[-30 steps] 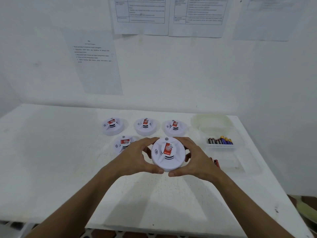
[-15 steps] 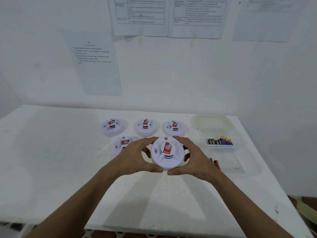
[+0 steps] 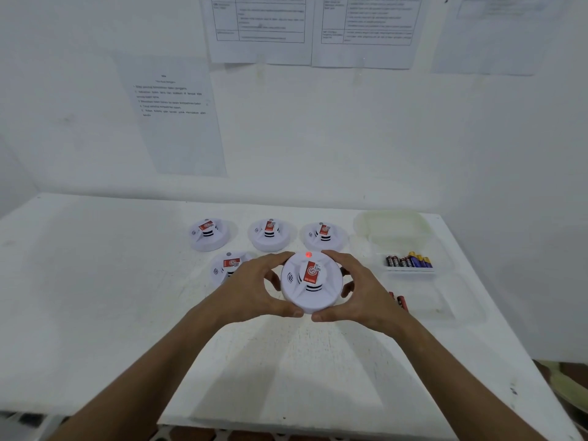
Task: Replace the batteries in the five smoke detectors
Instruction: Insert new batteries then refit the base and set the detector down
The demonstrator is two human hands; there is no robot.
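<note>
White detector (image 3: 310, 286) gripped by both hands; four detectors (image 3: 270, 235) behind, batteries (image 3: 409, 261) right.

Five detectors: three in the back row (image 3: 209, 234) (image 3: 269, 234) (image 3: 324, 236), one front left (image 3: 229, 268), one held (image 3: 311, 282). Two hands (image 3: 254, 289) (image 3: 361, 292). Two clear trays (image 3: 410, 249) (image 3: 445, 300). Two red batteries (image 3: 400, 301) loose on the table. Batteries in the tray (image 3: 409, 261): too blurred to count. Four papers on the wall.
</note>
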